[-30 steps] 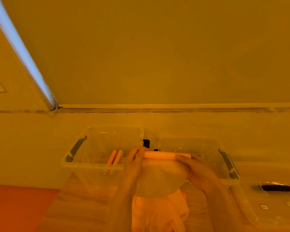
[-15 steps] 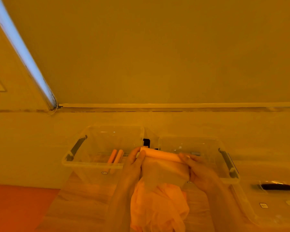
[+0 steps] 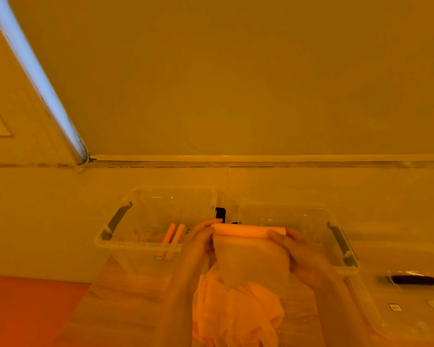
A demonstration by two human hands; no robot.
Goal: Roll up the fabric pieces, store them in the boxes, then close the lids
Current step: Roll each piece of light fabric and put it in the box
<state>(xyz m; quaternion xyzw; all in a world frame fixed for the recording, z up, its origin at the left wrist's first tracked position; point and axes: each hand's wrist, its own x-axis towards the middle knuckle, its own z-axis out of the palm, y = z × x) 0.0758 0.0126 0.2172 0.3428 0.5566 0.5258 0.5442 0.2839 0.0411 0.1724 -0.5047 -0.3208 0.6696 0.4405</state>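
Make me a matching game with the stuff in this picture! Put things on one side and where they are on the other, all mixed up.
Things:
1. two finished fabric rolls
2. half-rolled fabric piece
3. pile of loose fabric
4. lid with a dark handle

Places:
A. lying on the wooden table, below the hands
B. held up between the left hand and the right hand
C. at the far right, beside the right box
D. inside the left box

Pairs: 1-D, 2-B, 3-A, 4-C
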